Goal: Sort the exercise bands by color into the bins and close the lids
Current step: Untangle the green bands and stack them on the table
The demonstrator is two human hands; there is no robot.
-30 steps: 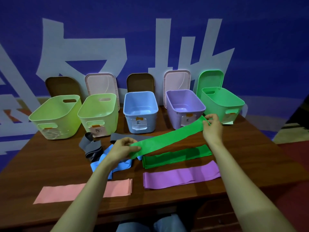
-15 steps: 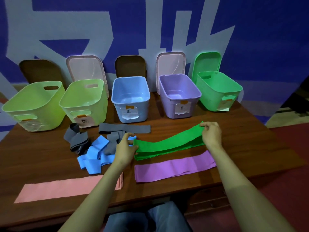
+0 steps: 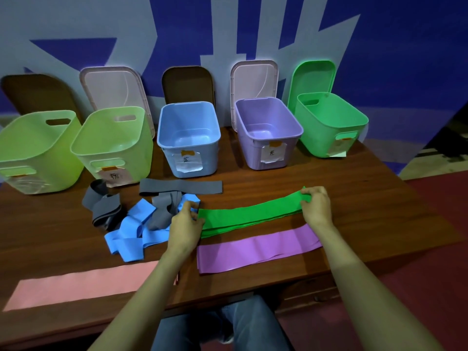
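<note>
Green bands (image 3: 250, 215) lie stacked flat on the table; my left hand (image 3: 186, 225) pinches their left end and my right hand (image 3: 316, 206) pinches their right end. A purple band (image 3: 255, 248) lies just in front of them. A pink band (image 3: 81, 283) lies at the front left. Blue bands (image 3: 131, 236) and grey bands (image 3: 181, 186) are heaped left of my left hand. Along the back stand open bins: two lime (image 3: 30, 148) (image 3: 111, 138), one blue (image 3: 188, 127), one purple (image 3: 268, 122), one green (image 3: 331, 117).
Lids lean on the wall behind the bins: brown (image 3: 38, 95), clear pink (image 3: 114, 87), brown (image 3: 187, 83), clear pink (image 3: 254, 79), green (image 3: 314, 76). The wooden table (image 3: 367, 198) ends at the right, with red floor beyond. My knees show under the front edge.
The green band I held lifted between both hands has come down onto the other green band; both hands still hold its ends. The camera has tilted down.
</note>
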